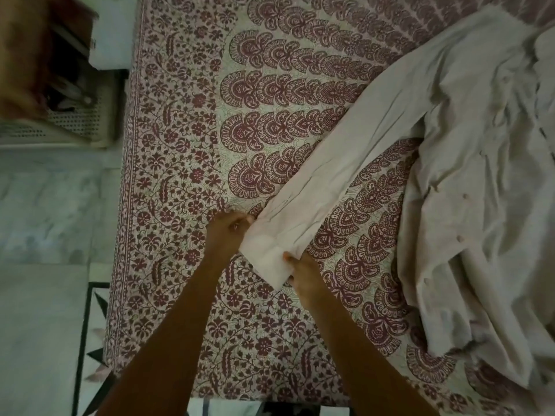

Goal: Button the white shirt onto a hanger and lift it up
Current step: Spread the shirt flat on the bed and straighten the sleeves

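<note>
Bed under a maroon-and-cream printed bedspread (186, 145) fills most of the view; the light is dim.

Left grip (229, 228): fingers curled in, pinching the far-left corner of the sleeve cuff (265, 259). Right grip (303, 279): thumb on top of the cuff's near edge, fingers tucked beneath, clamped on cloth. Both forearms are bare and reach in from the bottom edge.

The cuff sits between the two grips. Cannot tell whether it rests on the bedspread or is raised just off it. The sleeve (345, 163) runs from the cuff diagonally up and right, laid out fairly straight with a few creases along it.

It joins the body of the white shirt (480, 181), which lies crumpled on the right side of the bed with its folds bunched. Small buttons dot the fabric. Front fastened or not: cannot tell.

Left of the bed is a pale marble floor (39, 211), with a black-and-white inlay border by the bed's lower corner. At upper left stands a perforated pale basket (78, 124), with a blurred brown shape over it.
</note>
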Action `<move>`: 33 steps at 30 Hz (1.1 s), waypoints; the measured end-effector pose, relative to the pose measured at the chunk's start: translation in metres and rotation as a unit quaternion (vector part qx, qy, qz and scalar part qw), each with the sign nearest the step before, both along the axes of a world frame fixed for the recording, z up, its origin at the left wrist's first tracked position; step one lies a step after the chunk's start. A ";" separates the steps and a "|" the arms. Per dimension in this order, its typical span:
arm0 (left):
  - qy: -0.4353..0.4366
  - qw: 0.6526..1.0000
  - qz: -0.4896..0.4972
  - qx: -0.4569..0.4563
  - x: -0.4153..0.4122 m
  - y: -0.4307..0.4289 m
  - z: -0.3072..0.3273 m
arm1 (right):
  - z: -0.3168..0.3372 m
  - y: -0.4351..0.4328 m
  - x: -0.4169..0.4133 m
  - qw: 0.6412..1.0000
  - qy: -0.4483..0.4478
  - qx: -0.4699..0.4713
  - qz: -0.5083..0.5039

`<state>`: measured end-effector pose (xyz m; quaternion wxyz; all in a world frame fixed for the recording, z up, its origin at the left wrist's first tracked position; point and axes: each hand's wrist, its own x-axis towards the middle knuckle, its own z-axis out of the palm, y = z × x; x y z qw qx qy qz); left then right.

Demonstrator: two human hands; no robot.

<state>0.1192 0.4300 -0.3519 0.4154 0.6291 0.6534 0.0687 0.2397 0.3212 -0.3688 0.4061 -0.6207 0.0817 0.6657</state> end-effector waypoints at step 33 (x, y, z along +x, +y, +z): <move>0.300 0.944 -0.100 0.093 0.013 0.009 0.008 | 0.004 -0.012 0.059 0.932 -0.332 0.027 0.141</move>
